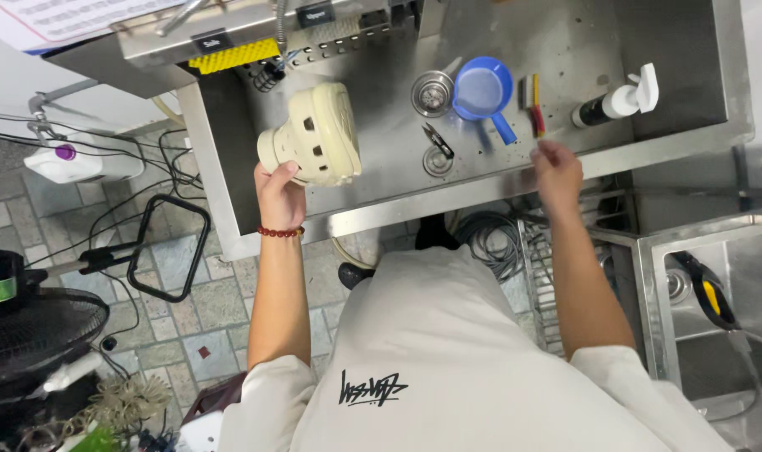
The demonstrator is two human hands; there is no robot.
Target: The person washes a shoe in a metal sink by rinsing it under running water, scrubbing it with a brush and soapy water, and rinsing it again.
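My left hand [278, 194] grips a cream foam clog [318, 134] by its heel end, holding it over the left part of a steel sink [381, 180]. The clog's side holes face me. My right hand [555, 170] hovers at the sink's front rim with loosely curled fingers and nothing in it. It is nearest a red and yellow brush handle [535, 107] lying on the sink floor. A red bead bracelet circles my left wrist.
In the sink lie a blue scoop [484, 92], a round drain strainer [432, 92], small black clippers [438, 140] and a white spray bottle [619, 102]. A yellow brush [233, 55] sits on the back shelf. A second sink [715, 301] is at right; cables and a fan [29, 326] are on the floor at left.
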